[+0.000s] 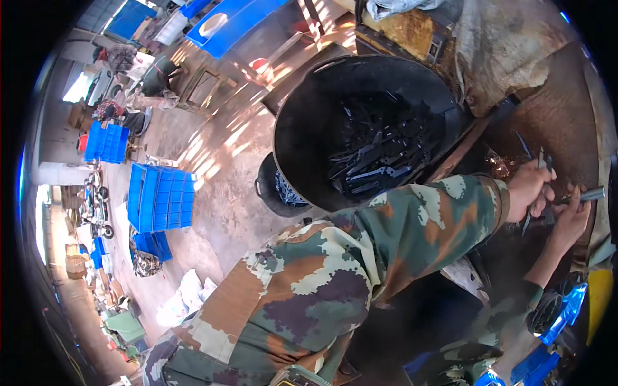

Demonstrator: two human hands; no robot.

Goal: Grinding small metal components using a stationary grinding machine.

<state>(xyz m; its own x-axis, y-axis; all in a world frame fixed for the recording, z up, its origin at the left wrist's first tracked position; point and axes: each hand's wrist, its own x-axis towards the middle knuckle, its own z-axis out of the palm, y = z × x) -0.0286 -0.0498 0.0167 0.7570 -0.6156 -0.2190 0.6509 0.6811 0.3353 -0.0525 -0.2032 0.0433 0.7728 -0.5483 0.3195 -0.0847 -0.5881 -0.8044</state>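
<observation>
- Large round basin is set at upper centre; a heap of flat metal pieces is held inside it.
- Smaller pot is tucked under the basin's lower-left rim, touching or just beside it.
- Left hand and right hand are placed right of the basin, close together; a thin tool is gripped in the left, a short metal rod in the right.
- Stacked crates are set well left of the basin, on the floor.
- A second crate stack is located further left and behind.
- Long trays are laid behind the basin, at the top.
</observation>
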